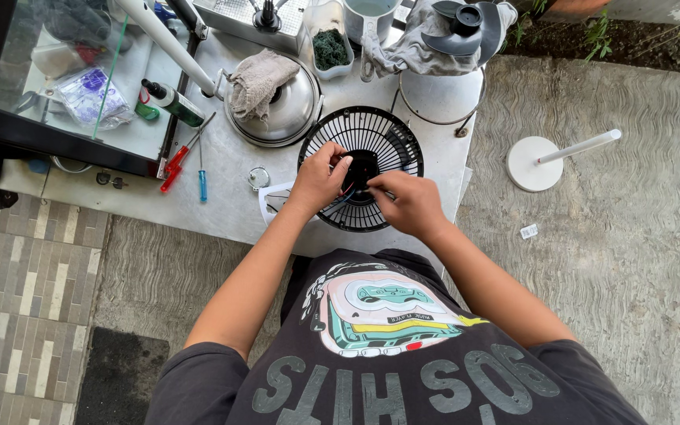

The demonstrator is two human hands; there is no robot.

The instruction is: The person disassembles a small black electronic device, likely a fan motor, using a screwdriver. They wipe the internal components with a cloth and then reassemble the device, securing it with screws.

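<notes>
1. The black fan grille [362, 168] lies flat on the grey surface [230, 197], near its front edge, so its hub faces up.
2. The left hand [318, 179] pinches red and blue wires [345, 194] at the hub, fingers closed on them.
3. The right hand [409, 203] rests on the hub too; I cannot tell what its grip encloses.
4. Screwdrivers [186, 157] lie well to the left; a pot lid [277, 110] crowds the grille behind.

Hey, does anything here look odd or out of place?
Yes: the fan is in pieces. Both hands, left hand and right hand, work at the black fan grille, while the white fan stand lies apart on the concrete floor.
</notes>
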